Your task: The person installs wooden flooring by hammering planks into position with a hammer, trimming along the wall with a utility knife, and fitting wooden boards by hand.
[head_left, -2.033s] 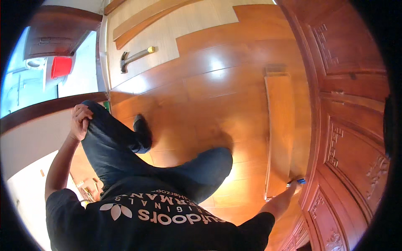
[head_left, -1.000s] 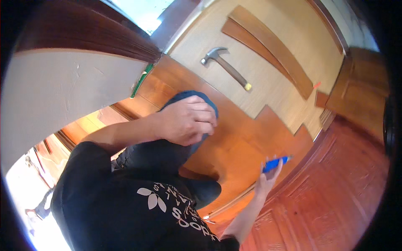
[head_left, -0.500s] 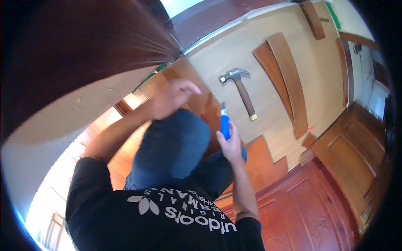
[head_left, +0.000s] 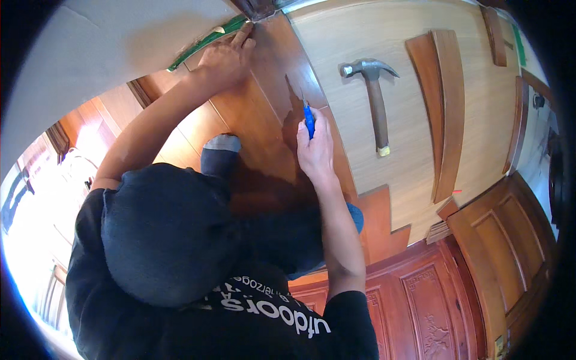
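My left hand (head_left: 225,61) reaches to the foot of the white wall (head_left: 108,42), fingers extended and touching along a green strip (head_left: 195,47) near the dark door-frame corner (head_left: 259,8). My right hand (head_left: 315,150) grips a blue-handled knife (head_left: 309,120), its thin blade pointing up toward the corner, over the glossy wooden floorboards (head_left: 273,78). Right of it, a claw hammer (head_left: 375,99) lies on the pale board surface (head_left: 486,126), whose edge runs along the floorboards.
Two long wood strips (head_left: 447,114) lie beside the hammer, with shorter pieces (head_left: 439,231) below them. A brown panelled door (head_left: 504,246) stands at right, a carved reddish cabinet (head_left: 432,306) at bottom. My bent legs (head_left: 276,240) and socked foot (head_left: 219,153) rest on the floorboards.
The view has swung toward the wall corner and boards. My left hand has left my knee and reached up to the green strip; my right hand has brought the blue knife forward over the floorboards.
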### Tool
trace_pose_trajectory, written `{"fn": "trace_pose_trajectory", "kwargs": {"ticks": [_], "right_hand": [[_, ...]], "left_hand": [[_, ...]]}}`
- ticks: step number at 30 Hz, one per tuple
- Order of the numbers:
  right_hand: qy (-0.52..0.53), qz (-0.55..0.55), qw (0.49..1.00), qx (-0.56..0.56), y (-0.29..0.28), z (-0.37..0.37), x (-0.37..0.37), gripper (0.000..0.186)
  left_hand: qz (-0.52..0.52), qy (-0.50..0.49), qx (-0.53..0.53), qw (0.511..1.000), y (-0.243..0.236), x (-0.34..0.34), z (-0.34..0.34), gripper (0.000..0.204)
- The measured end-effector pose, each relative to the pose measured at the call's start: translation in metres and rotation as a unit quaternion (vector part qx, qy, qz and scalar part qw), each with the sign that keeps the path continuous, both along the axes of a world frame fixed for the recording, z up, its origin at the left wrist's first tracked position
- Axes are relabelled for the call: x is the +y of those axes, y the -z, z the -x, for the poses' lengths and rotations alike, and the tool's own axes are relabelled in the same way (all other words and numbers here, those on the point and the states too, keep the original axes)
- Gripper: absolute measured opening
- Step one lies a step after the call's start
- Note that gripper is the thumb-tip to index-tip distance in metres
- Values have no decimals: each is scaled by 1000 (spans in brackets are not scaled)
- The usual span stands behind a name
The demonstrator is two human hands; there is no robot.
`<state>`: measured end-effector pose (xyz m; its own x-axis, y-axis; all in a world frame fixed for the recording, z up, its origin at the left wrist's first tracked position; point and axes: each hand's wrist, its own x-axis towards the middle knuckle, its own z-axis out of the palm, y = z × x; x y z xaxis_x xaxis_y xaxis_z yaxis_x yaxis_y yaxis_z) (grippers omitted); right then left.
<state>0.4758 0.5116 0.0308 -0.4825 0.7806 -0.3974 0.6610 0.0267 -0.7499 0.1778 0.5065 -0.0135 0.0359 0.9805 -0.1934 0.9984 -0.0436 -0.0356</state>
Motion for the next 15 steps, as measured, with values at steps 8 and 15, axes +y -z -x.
{"fn": "trace_pose_trajectory", "kwargs": {"ticks": [8,15], "right_hand": [[8,-28,999,-18,21,-8,20,42],[-15,-14,1000,-23,9,22,73,39]], "left_hand": [[32,-41,-118,992,-7,25,-8,32],[-7,-60,-170,984,20,53,-14,34]]}}
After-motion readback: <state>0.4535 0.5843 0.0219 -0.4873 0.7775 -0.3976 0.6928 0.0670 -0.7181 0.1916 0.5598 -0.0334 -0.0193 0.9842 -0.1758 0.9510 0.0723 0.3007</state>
